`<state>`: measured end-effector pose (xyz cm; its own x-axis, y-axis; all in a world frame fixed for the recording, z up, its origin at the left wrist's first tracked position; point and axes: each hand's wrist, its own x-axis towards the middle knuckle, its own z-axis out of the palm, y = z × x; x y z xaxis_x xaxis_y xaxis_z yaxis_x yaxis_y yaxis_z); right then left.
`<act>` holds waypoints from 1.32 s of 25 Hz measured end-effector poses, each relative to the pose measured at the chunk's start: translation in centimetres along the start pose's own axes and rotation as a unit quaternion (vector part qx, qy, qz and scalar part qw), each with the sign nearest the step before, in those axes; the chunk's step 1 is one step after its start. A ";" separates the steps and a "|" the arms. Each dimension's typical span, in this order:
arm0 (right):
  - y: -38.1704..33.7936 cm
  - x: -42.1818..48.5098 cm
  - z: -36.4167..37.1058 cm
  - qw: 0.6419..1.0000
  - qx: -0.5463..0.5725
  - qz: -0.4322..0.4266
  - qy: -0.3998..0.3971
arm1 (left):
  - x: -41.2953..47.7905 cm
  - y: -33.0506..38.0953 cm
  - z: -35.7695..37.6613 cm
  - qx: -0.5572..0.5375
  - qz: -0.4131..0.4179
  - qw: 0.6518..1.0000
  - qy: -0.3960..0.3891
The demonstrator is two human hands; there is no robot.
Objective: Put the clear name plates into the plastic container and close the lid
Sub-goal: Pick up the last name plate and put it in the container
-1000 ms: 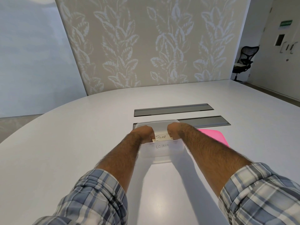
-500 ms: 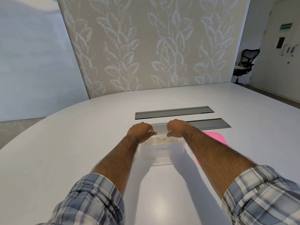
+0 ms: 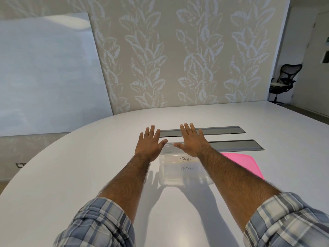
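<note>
Hovering over the far rim of the container, the left hand and right hand show straight, spread fingers and hold nothing. Whether the palms touch the rim cannot be told. The container stands on the table between the forearms. The plates sit inside, with the labels BEAR and OSTRICH facing the person. The pink lid lies flat on the table just right of the container, partly behind the right forearm.

Handling, as judged:
- The container is thin clear plastic, light, and likely to slide on the smooth top, so steady one wall.
- The lid looks flexible. Take it by an edge, seat it, then press the corners down.
</note>
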<state>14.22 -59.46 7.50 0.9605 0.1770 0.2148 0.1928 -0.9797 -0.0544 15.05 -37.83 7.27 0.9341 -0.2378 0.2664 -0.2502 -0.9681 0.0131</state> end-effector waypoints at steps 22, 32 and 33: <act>4.6 -10.4 -8.0 0.984 -0.085 0.153 0.030 | -2.1 3.3 -3.6 -0.053 0.125 0.990 0.044; 14.3 -17.0 -8.0 0.969 -0.077 0.233 -0.004 | -1.6 16.1 -1.7 -0.102 0.212 0.971 0.051; 15.4 -17.3 -7.8 0.969 -0.076 0.235 -0.008 | -1.5 17.4 -1.4 -0.109 0.216 0.969 0.045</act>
<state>-1.00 -78.31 10.53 0.9381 -0.2922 0.1861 -0.2977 -0.9547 0.0016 8.97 -54.21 8.48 0.7064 -0.5997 0.3761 -0.6702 -0.7375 0.0829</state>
